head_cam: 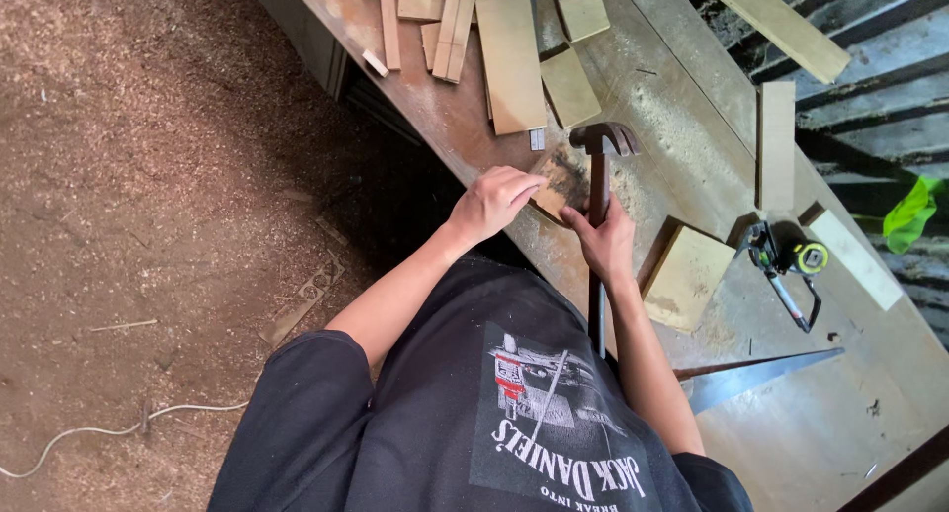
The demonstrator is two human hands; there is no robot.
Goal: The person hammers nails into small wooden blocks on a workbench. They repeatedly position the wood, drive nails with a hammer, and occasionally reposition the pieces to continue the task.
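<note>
- Nearest the head camera, a black printed shirt (494,413) fills the lower frame, both bare forearms reaching out from it toward the workbench (712,156).
- Right hand (605,243): fingers wrapped closed around the dark shaft of a claw hammer (598,176), gripping partway up rather than at the end; the curved steel head stands just beyond the fingertips, the rest of the handle runs back toward the body.
- Left hand (494,201): fingers curled down onto the near edge of a small wood block (561,181), pinning it flat. The block lies between the two hands, touching the left fingertips and just beside the hammer shaft.
- Judgement: for clean work the block should stay pressed flat on the bench, left fingers kept off to the side of the hammer head, and the short grip suits light, controlled blows.
- Beyond the fingers: pale, smooth-sawn boards (511,62) and square offcuts, scattered loosely.
- Right of the right hand: a thicker square wood block (687,278), then a tape measure (806,257) with a yellow-and-black case, and a handsaw blade (756,377) nearer the body.
- Bench surface is worn, dusty and sawdust-strewn; left of the left hand, the floor (148,176) is a reddish carpet of sawdust with a pale cord (109,431) trailing across.
</note>
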